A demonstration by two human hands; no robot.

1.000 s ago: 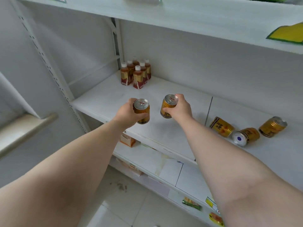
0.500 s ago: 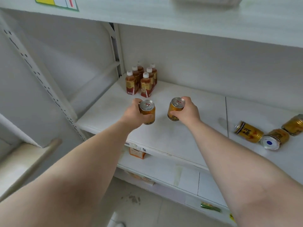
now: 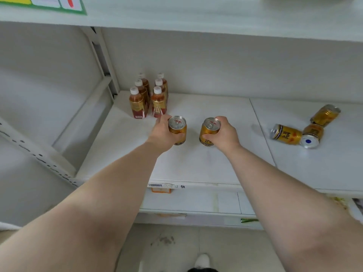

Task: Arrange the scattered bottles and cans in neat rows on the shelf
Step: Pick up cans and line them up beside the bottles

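Hands (image 3: 163, 134) gripping two gold cans (image 3: 177, 129), bottles (image 3: 148, 97) behind, shelf (image 3: 196, 165)

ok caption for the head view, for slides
Left hand grips one can, right hand another, beside six upright bottles; three cans lie toppled.

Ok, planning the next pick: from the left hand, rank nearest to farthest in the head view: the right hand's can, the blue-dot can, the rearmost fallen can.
From the left hand:
1. The can in the right hand, just beside it, mid-shelf.
2. Blue-dot can, lying far right, toward the front.
3. Rearmost fallen can, far right, nearer the back wall.
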